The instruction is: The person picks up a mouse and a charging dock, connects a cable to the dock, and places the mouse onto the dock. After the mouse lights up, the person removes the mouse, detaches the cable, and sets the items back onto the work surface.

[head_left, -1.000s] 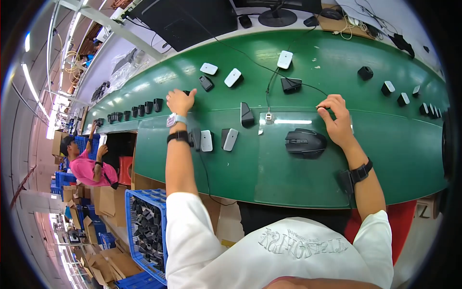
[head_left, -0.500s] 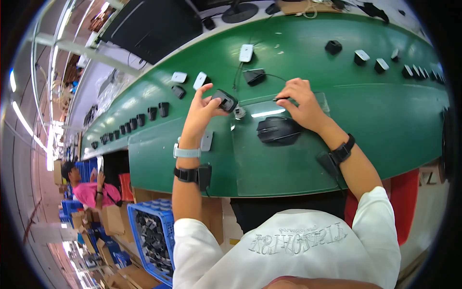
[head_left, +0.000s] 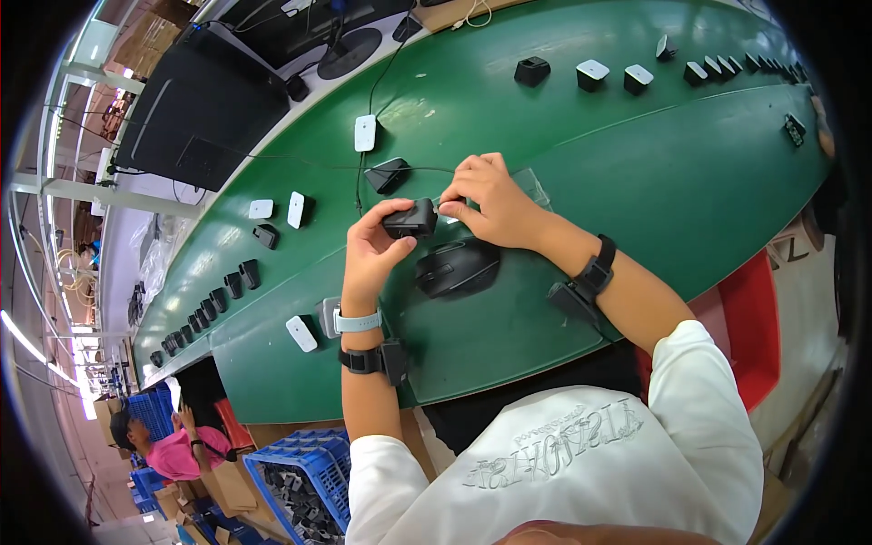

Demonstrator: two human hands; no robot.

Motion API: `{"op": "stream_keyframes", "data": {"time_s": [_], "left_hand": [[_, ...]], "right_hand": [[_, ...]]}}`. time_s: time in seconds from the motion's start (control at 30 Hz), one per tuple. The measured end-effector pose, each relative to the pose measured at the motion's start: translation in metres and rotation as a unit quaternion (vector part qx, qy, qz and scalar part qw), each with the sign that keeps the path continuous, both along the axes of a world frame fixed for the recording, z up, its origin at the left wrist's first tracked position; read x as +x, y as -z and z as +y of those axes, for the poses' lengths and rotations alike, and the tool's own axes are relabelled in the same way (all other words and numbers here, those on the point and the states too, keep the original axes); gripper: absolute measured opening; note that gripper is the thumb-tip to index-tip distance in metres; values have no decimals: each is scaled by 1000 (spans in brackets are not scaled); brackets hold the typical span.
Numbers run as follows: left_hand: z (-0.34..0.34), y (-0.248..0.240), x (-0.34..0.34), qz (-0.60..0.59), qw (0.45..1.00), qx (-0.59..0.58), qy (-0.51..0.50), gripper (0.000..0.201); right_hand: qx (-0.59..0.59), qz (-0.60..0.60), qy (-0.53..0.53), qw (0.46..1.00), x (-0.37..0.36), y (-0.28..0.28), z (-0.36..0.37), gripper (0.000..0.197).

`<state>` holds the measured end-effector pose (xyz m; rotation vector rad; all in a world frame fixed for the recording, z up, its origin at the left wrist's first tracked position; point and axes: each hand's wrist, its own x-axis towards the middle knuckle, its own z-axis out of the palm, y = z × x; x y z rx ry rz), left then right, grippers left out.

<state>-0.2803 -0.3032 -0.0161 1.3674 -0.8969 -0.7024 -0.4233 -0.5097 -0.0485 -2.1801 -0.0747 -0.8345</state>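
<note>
My left hand [head_left: 371, 257] is closed around a small black boxy device [head_left: 411, 220], its thumb below and its fingers above. Pinched in the fingertips of my right hand [head_left: 498, 207] is a black cable plug [head_left: 450, 207], close against the device's right end. Whether the plug is inside the device cannot be made out. A thin black cable [head_left: 420, 168] runs leftward from the right hand over the bench. Below both hands, a black computer mouse [head_left: 459, 269] rests on a clear sheet [head_left: 518, 318].
White-topped black devices stand on the green bench [head_left: 481, 109], including one with a cable [head_left: 365, 133]; rows of black units [head_left: 218, 300] stretch left and right. A monitor stand [head_left: 350, 53] is behind. A blue crate [head_left: 304, 481] of black parts and a person in pink [head_left: 186, 445] are lower left.
My hands have come together, bringing the plug up to the device. The device has turned in my left hand. The whole view has shifted, with bench items appearing farther left.
</note>
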Motion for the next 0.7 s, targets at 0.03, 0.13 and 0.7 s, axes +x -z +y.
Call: {"op": "stream_keyframes", "data": {"time_s": [0.03, 0.13, 0.7], "left_hand": [[0, 1, 1, 14, 1000, -4, 14, 52], [-1, 4, -3, -7, 1000, -26, 5, 50], [0, -3, -11, 89, 991, -80, -56, 78]], "right_hand": [[-16, -13, 6, 1000, 1, 1, 1, 10], [-36, -19, 15, 999, -1, 0, 2, 9], [-118, -44, -23, 992, -19, -28, -2, 79]]}}
